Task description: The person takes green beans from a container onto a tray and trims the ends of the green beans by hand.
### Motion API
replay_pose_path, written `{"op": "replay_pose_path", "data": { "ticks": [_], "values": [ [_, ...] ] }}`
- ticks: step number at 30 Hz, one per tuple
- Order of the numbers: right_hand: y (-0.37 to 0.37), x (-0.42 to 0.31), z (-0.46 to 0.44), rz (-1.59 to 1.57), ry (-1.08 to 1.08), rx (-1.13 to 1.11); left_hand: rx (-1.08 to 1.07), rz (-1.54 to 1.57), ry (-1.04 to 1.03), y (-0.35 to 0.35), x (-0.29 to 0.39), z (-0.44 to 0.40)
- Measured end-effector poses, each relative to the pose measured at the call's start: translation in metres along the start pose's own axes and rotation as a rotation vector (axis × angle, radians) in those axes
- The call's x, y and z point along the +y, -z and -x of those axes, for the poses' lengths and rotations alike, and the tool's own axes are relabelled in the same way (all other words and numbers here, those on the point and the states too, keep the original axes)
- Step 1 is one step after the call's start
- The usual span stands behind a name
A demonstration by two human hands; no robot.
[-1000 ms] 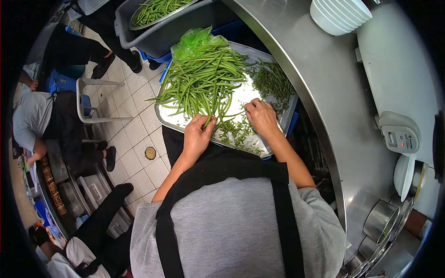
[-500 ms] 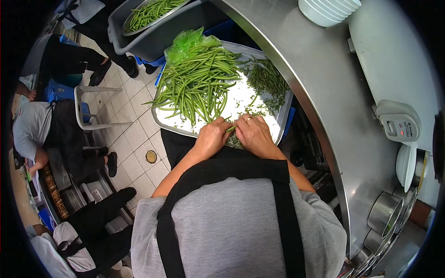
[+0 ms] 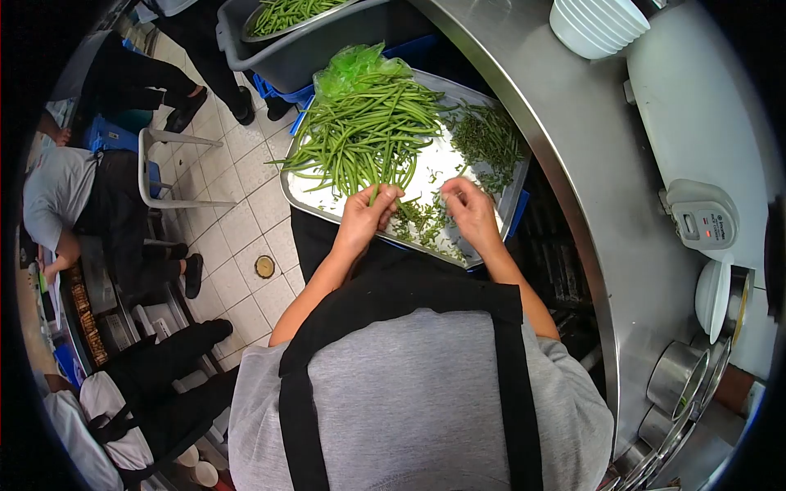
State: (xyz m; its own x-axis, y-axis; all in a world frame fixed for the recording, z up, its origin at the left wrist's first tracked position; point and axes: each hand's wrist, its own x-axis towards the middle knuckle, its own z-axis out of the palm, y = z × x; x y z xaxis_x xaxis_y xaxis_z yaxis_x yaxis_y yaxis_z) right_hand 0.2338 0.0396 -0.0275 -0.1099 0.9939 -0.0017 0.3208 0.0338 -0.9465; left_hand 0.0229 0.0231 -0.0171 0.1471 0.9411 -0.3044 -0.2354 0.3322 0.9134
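Note:
A big heap of long green beans [image 3: 368,131] lies on a metal tray [image 3: 311,209], with a green plastic bag [image 3: 348,69] at its far end. My left hand [image 3: 366,217], at the near edge of the heap, pinches a green bean between thumb and fingers. Across a small gap to the right, my right hand [image 3: 471,211] is closed at the fingertips; a thin green piece shows by them. Small green trimmings [image 3: 422,221] are scattered on the tray between the hands. Thinner, darker green pieces [image 3: 487,143] are piled at the tray's right side.
A curved steel counter [image 3: 565,139] runs along the right, bearing stacked white bowls [image 3: 598,26] and steel pots [image 3: 678,376]. Behind the tray stands a grey tub [image 3: 303,61] holding a pan of beans. Several people and a pale stool [image 3: 146,168] are at the left.
My hands were together over the near edge of the tray half a second ago; now they are apart, the right one farther right and forward. The left still pinches a bean.

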Motion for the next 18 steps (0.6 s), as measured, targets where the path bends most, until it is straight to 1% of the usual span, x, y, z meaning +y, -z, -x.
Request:
{"op": "replay_pose_path", "data": {
  "ticks": [2,3,7,10,12,14,15,17,18],
  "values": [
    [-0.001,0.005,0.003,0.152,0.109,-0.162,0.015,0.085,-0.010,0.000,-0.001,-0.004],
    [-0.004,-0.002,0.003,0.177,0.100,-0.225,0.017,0.107,-0.011,-0.002,0.001,-0.004],
    [-0.010,-0.003,0.000,-0.032,-0.195,-0.464,0.035,0.142,0.015,-0.004,0.001,-0.007],
    [-0.007,-0.004,-0.004,-0.091,-0.267,-0.405,0.068,0.140,0.011,-0.003,-0.001,-0.008],
    [-0.007,0.005,-0.005,-0.153,-0.270,-0.416,0.099,0.134,0.025,-0.006,0.002,-0.007],
    [-0.007,0.011,-0.006,-0.232,-0.270,-0.443,0.098,0.126,-0.011,-0.006,0.003,-0.006],
    [-0.008,0.011,-0.009,-0.187,-0.259,-0.407,0.098,0.123,-0.031,-0.007,0.004,-0.006],
    [-0.010,0.011,-0.018,-0.095,-0.238,-0.340,0.034,-0.055,-0.224,-0.012,0.009,-0.001],
    [-0.011,0.012,-0.024,-0.037,-0.328,-0.272,0.005,-0.146,-0.318,-0.013,0.011,0.002]
  ]
}}
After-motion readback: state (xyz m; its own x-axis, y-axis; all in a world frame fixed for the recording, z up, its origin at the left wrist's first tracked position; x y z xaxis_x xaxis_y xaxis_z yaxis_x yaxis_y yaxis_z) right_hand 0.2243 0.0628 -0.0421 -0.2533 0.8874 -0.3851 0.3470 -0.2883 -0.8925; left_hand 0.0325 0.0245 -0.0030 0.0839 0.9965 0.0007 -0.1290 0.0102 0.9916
